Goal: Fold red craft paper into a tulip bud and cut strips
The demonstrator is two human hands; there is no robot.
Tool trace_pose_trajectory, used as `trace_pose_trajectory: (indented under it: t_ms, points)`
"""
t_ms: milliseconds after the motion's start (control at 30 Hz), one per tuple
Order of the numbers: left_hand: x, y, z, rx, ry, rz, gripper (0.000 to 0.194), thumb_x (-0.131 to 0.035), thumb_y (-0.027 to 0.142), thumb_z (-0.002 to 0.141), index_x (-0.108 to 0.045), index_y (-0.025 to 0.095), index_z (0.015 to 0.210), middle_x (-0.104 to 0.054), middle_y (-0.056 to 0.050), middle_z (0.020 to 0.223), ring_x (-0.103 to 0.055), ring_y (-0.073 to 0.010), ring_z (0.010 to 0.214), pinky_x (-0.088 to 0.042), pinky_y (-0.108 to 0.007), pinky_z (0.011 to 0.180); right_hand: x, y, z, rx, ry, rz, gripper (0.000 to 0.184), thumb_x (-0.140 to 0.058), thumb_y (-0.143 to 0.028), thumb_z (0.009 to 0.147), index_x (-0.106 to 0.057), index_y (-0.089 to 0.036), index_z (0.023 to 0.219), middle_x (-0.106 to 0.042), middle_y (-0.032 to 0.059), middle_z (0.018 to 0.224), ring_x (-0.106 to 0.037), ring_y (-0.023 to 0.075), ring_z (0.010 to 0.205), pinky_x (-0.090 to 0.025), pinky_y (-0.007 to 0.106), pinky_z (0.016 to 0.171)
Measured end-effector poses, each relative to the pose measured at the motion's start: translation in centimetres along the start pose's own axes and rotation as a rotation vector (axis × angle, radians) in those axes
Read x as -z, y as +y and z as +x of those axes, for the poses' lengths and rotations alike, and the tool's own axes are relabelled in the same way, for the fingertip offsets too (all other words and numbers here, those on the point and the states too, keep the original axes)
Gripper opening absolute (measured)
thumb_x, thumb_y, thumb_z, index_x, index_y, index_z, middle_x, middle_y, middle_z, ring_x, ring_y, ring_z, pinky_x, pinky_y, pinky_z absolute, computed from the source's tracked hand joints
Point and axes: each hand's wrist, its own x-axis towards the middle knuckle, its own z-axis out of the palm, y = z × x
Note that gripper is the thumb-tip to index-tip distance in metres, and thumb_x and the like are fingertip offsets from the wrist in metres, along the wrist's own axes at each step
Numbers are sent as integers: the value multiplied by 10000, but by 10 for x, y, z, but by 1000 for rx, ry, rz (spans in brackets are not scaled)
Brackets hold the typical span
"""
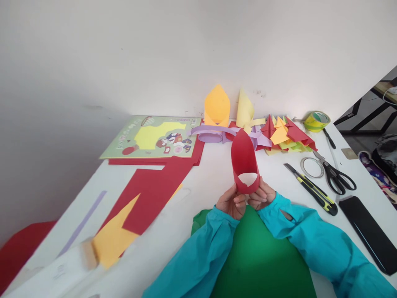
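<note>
A red paper tube [245, 159] with a pointed upper end is held up above the table. It is open through the middle, so the white tabletop shows through it. My left hand [232, 202] pinches its lower left edge, and my right hand [262, 193] grips the lower right edge. The fingertips of both hands are close together under the tube. Behind it, an orange paper piece of similar pointed form [217, 103] and a pale yellow one [245, 108] stand against the wall, beside purple paper loops [211, 135].
Folded paper pieces [288, 134], green-yellow tape [316, 121], a clear tape roll [312, 167], scissors [336, 176], a utility knife [312, 188] and a black phone-like slab [369, 234] lie right. A paper pad [149, 138], red sheets [151, 186] and orange scraps [116, 238] lie left.
</note>
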Motion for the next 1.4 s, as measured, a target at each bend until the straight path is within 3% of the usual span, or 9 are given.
trace_pose_trajectory:
  t_ms: [200,367,600,867,1067,1267,1400]
  points:
    - [1,-3,0,-19,-67,43,289,-387,92,892,-633,101,739,-624,-25,683,-471,-19,453,-434,-104,420,4,0,-1,-24,-69,-26,674,-562,-538,790,-205,-160,362,-180,-104,300,-121,14,282,-167,132,293]
    - [1,3,-2,-5,-68,90,227,-444,80,857,-634,75,733,-633,-49,679,-487,-35,452,-455,-133,421,9,-5,-1,-54,-24,34,667,-508,-512,837,-191,-163,365,-133,-112,294,-86,19,269,-158,139,290]
    - [-1,10,1,25,-48,97,273,-408,174,889,-616,104,728,-599,-13,646,-411,-13,376,-386,-114,352,7,-5,-2,-15,-8,60,554,-487,-397,884,-316,-158,414,-142,-112,287,-72,39,293,-155,140,317]
    - [4,9,0,44,-139,140,70,-615,164,743,-628,106,706,-589,0,625,-410,-25,369,-395,-151,351,6,-10,-2,-73,114,112,341,-540,-376,850,-497,-183,571,-199,-122,354,-85,48,329,-177,154,340]
    - [9,12,1,50,-214,197,94,-653,203,736,-648,109,727,-624,-10,656,-434,-23,378,-411,-148,368,9,-9,-2,-47,107,73,244,-655,-324,742,-519,-174,605,-272,-110,381,-180,53,356,-218,166,354]
    - [11,12,1,35,-252,244,140,-637,238,768,-645,104,728,-610,-13,614,-460,-26,386,-402,-132,368,11,-4,2,2,221,86,232,-684,-384,673,-573,-183,711,-424,-74,498,-424,93,479,-382,241,508]
    - [10,8,1,36,-277,268,182,-664,266,748,-643,102,672,-569,-1,510,-446,-32,353,-365,-125,338,-1,-6,9,-11,290,44,265,-639,-391,684,-503,-187,586,-352,-77,443,-376,100,434,-335,242,463]
